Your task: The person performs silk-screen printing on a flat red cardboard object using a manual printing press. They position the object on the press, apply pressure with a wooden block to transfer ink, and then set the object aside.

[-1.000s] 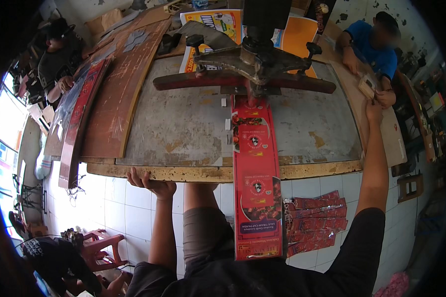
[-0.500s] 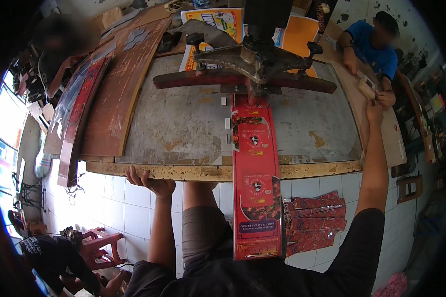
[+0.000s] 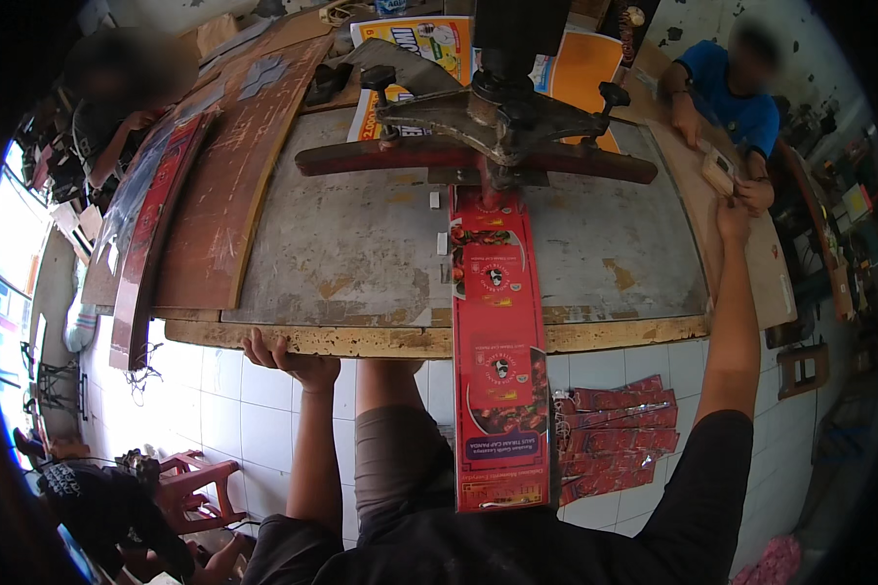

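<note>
My left hand point(image 3: 293, 362) is at the table's wooden front edge point(image 3: 390, 341), its fingers curled against it. Far to the right, my right arm stretches along the table's side, and my right hand point(image 3: 734, 222) is closed just below a small wooden block point(image 3: 719, 174). A co-worker's hand point(image 3: 754, 195) is right beside my fingers there; what my fingers hold is too small to make out. A long red printed strip point(image 3: 500, 390) lies between my hands. Its far end is under the dark metal clamp press point(image 3: 502, 127), and its near end hangs over the edge toward my body.
Red printed strips point(image 3: 619, 439) lie fanned on the tiled floor. Brown boards point(image 3: 224, 214) and a long red strip point(image 3: 151, 234) cover the left side. Printed sheets point(image 3: 580, 78) lie behind the press. A co-worker in blue point(image 3: 737, 93) is at the right; another person point(image 3: 117, 127) is at the left.
The whole view has shifted slightly to the left. Both my hands stay in their places, and the red strip still lies under the press.
</note>
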Motion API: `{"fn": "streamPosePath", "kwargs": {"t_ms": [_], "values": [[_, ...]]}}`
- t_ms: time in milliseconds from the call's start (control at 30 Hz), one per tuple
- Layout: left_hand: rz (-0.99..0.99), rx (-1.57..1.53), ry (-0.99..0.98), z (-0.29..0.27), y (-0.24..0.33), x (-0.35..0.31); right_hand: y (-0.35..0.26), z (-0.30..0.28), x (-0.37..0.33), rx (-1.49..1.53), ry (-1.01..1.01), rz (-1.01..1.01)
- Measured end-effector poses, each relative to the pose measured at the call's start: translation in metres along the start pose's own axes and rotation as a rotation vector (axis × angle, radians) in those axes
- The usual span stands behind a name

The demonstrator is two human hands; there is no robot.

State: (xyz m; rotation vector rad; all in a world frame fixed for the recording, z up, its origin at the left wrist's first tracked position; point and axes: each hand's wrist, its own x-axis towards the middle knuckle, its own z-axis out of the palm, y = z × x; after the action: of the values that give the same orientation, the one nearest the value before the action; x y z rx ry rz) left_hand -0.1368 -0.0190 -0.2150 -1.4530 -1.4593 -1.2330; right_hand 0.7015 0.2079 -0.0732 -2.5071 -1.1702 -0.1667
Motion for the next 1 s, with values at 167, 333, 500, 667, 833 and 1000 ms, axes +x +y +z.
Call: {"fn": "streamPosePath", "kwargs": {"t_ms": [167, 333, 500, 667, 833, 1000], "values": [[0.008, 0.016, 0.001, 0.002, 0.001, 0.001, 0.001, -0.003, -0.002, 0.001, 0.032, -0.006], [0.018, 0.007, 0.006, 0.001, 0.001, 0.002, 0.0, -0.001, -0.003, -0.016, 0.047, -0.014], [0.007, -0.001, -0.002, 0.001, 0.001, 0.001, 0.004, 0.005, 0.002, 0.004, 0.08, -0.041], [0.0, 0.0, 0.002, 0.004, 0.001, 0.001, 0.011, 0.003, 0.009, 0.016, 0.027, -0.037], [0.001, -0.012, -0.005, 0.003, -0.003, -0.001, 0.002, 0.002, 0.001, -0.007, 0.04, -0.023], [-0.019, -0.021, -0.01, 0.003, -0.006, -0.006, -0.004, -0.003, -0.007, -0.019, 0.062, -0.025]]}}
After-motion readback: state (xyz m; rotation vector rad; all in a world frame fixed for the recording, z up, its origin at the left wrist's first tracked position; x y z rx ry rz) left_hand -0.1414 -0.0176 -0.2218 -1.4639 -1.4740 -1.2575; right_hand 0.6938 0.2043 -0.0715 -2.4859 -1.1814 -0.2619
